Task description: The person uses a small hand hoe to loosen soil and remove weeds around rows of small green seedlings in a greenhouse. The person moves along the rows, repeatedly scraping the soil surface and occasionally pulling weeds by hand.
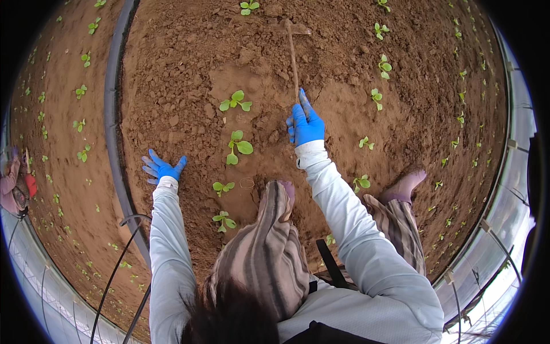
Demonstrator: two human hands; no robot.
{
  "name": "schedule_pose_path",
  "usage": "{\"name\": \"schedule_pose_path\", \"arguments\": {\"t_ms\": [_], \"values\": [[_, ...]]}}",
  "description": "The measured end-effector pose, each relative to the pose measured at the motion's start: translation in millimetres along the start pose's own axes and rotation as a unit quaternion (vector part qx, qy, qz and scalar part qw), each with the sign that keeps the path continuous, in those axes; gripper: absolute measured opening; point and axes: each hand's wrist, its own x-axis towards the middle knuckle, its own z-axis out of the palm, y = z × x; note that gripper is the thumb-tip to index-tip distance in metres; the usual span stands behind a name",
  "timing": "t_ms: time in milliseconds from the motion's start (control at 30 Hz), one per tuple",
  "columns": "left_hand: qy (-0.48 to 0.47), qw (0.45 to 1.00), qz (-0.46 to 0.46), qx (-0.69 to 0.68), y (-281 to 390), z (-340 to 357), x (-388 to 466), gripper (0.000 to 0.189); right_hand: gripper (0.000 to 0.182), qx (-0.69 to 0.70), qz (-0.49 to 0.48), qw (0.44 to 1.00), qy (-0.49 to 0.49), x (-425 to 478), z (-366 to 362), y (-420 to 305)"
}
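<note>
My right hand [307, 122], in a blue glove soiled at the fingers, grips the thin handle of a hand hoe [293, 56]. The hoe points away from me, its soil-covered head lying on the loose, crumbly soil. Spread fingers mark my left hand [164, 167], also blue-gloved; it holds nothing and is over or against the soil at the left, which I cannot tell. Between the hands grow leafy seedlings, one [236, 101] further off and another [238, 147] closer to me. A smaller seedling [223, 188] stands right of my left hand.
A dark hose or pipe [114, 103] runs along the left. Seedling rows continue on both sides, one plant [384, 66] beyond my right hand. My boots [404, 187] stand on the soil. Another person [15, 182] is at the far left edge. Plastic sheeting [522, 129] borders the right.
</note>
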Motion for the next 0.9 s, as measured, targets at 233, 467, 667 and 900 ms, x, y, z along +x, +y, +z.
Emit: {"name": "schedule_pose_path", "arguments": {"t_ms": [233, 467, 667, 900], "values": [[0.005, 1.0, 0.007, 0.013, -1, 2, 2, 0.125, 0.042, -0.106, 0.083, 0.99, -0.043, -54, -44, 15], [-0.004, 1.0, 0.006, -0.01, -1, 1, 1, 0.126, 0.043, -0.046, -0.054, 0.991, -0.112, -39, -37, 7], [-0.019, 1.0, -0.006, 0.007, 0, -3, -1, 0.128, 0.042, -0.095, 0.027, 0.992, -0.079, -47, -37, 17], [-0.02, 1.0, -0.004, 0.018, 3, -7, 1, 0.128, 0.042, -0.185, -0.054, 0.973, -0.124, -32, 5, 11]]}}
